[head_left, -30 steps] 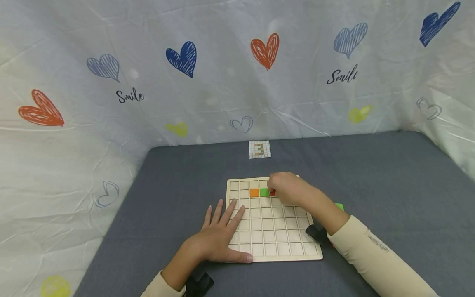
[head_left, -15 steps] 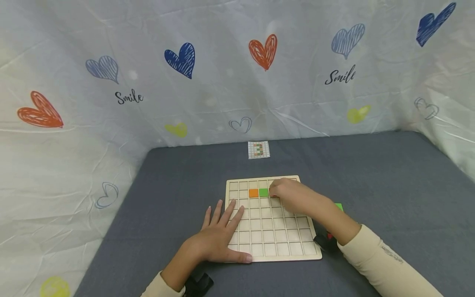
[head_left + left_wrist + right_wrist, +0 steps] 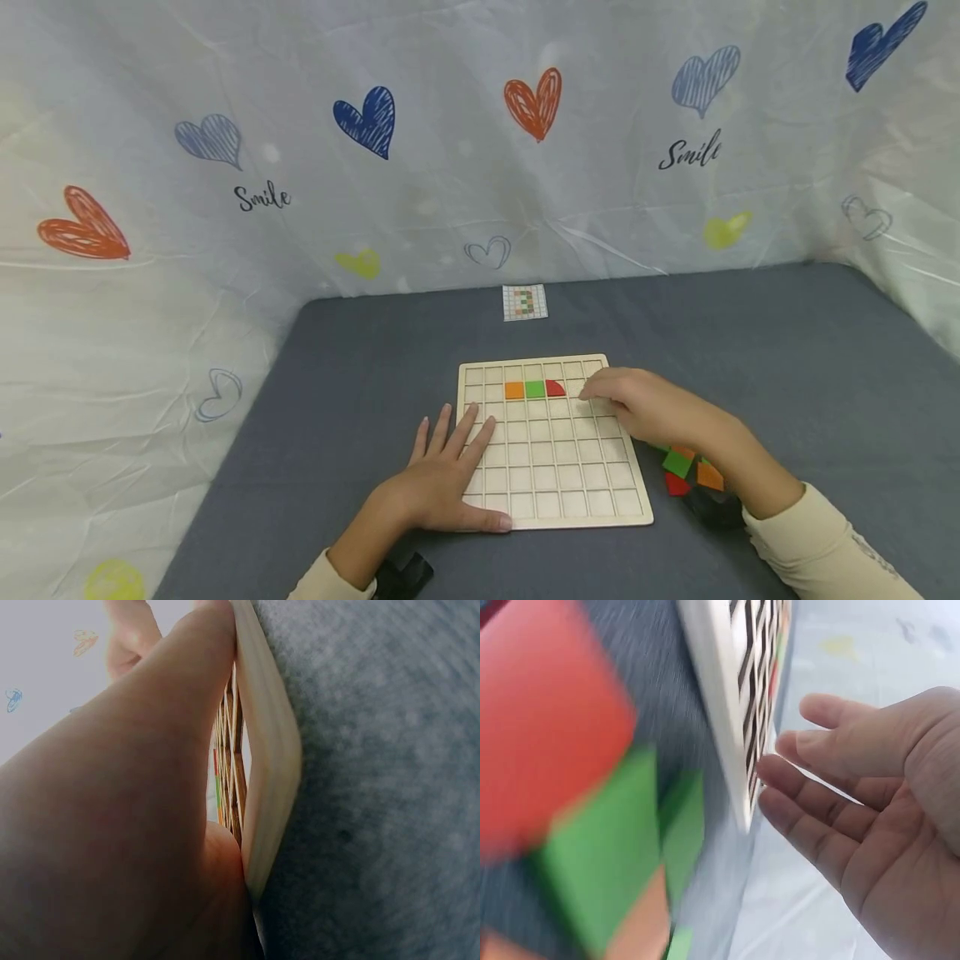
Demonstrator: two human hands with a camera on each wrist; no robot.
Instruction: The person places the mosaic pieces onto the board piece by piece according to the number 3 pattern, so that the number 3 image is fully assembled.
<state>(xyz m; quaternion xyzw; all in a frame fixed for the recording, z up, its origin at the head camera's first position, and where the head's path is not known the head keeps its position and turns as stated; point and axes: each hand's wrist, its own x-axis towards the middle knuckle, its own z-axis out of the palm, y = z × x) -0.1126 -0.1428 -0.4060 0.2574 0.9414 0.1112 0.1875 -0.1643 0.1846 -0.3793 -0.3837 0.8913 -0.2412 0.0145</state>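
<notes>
A wooden grid board lies on the dark cloth. In its second row from the back sit an orange square tile, a green square tile and a red quarter-round tile, side by side. My left hand rests spread on the board's left front corner, thumb along the front edge. Over the board's right back part hovers my right hand, its fingers loosely bent with nothing between them, as the right wrist view also shows. Next to the board's right side lies a pile with a loose green tile.
In that pile are also an orange tile and a red tile, partly beneath the right wrist. A small printed pattern card lies at the back of the table, before a white curtain with hearts.
My right hand has let go of the red tile and moved right, so the tile now shows in its cell. The loose pile has come into view. My left hand stays put.
</notes>
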